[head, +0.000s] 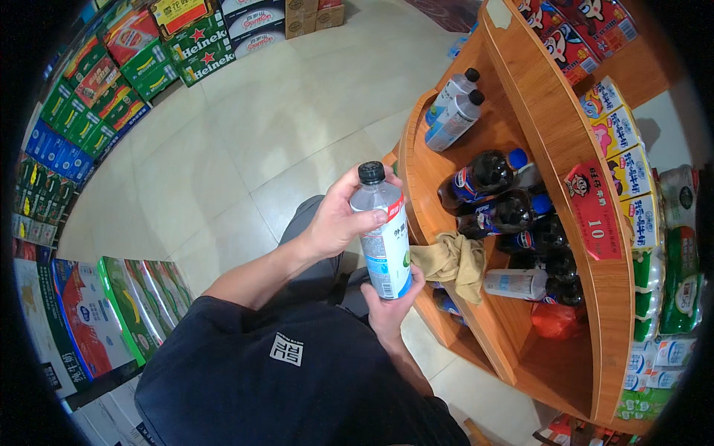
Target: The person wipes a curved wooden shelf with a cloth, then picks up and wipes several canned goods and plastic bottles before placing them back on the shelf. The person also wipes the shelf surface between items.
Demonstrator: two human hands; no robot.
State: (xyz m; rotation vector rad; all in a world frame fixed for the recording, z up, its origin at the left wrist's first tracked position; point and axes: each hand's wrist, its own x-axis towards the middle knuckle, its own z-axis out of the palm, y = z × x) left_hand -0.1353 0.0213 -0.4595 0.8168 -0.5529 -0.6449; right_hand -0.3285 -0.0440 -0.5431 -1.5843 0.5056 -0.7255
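A clear plastic bottle [385,245] with a black cap and a white, blue and red label is held upright between both hands. My left hand [343,217] wraps its upper part, thumb across the label just below the shoulder. Around the base is my right hand [393,306], thumb on one side and fingers on the other. Right of the bottle, a tan cloth [454,262] hangs over the edge of a wooden shelf [415,184]. Two similar black-capped bottles [454,120] stand farther back on that shelf, near dark cola bottles [482,175] with blue caps.
A white-labelled bottle [516,283] lies beside a red plastic bag [555,320] in the curved wooden unit. Milk cartons [627,150] line its top, behind a red price card [594,212]. Stacked beer cases [201,44] and gift boxes [89,318] stand along the left. Pale tiled floor [223,150] lies between.
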